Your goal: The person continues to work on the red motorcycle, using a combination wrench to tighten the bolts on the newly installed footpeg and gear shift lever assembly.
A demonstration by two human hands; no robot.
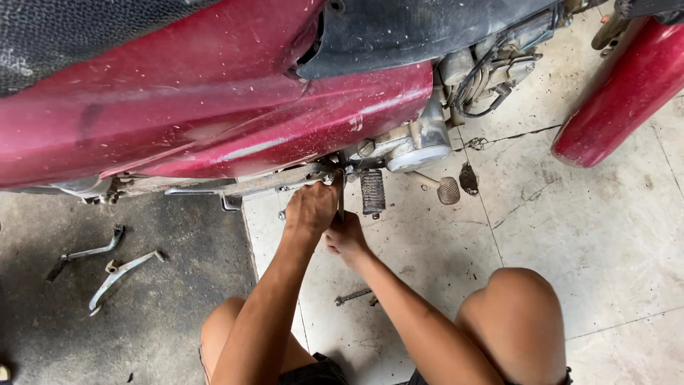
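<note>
A dusty red motorcycle (214, 107) fills the top of the view, seen from above. My left hand (310, 208) is closed in a fist just under its footrest bar (271, 182), against a thin upright metal tool (340, 203). My right hand (345, 239) sits directly below, fingers curled around the tool's lower end. The ribbed rubber footpeg (372, 192) hangs just right of both hands. What the tool's tip touches is hidden behind my left hand.
A pedal with a round knurled pad (447, 190) sticks out below the grey engine cover (417, 146). Two loose bent metal levers (85, 251) (121, 274) lie on the dark floor at left. A small metal tool (353, 295) lies between my knees. A red fender (620, 93) is at upper right.
</note>
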